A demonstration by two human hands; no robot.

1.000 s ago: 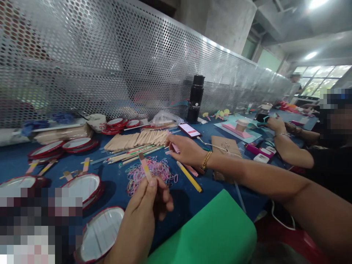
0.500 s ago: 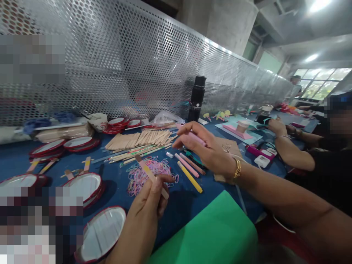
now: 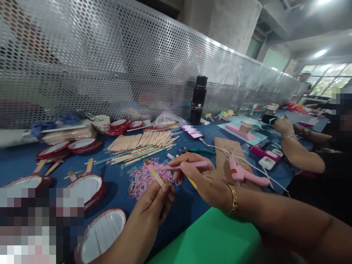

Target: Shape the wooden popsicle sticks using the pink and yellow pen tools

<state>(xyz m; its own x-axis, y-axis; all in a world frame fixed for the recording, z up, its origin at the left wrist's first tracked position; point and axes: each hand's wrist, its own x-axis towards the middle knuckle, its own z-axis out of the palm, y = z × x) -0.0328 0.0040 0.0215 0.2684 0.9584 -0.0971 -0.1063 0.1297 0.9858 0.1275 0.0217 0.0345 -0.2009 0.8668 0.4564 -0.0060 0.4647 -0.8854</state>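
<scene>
Between the thumb and fingers of my left hand (image 3: 156,200) is a wooden craft stick (image 3: 154,172), tilted up, with brown, yellow and pink bands coloured on it. My right hand (image 3: 196,174) grips a pink marker (image 3: 194,166) like a pen, its tip pointing left, close to the stick's coloured part. I cannot tell whether tip and stick touch. Beneath both lies a heap of pink and purple rubber bands (image 3: 137,179). A yellow marker (image 3: 193,183) shows partly behind my right hand.
Bare craft sticks (image 3: 126,142) lie in a row at the back. Red-rimmed round discs (image 3: 103,234) stand on the left. A pink glue gun (image 3: 242,172) rests on cardboard (image 3: 220,146). Behind rises a black bottle (image 3: 199,101). Green paper (image 3: 214,238) is in front; a co-worker's arm (image 3: 302,154) is at right.
My right hand has come down and left with the pink marker, bringing its tip to the craft stick. My left hand has shifted slightly right. The glue gun and phone now show.
</scene>
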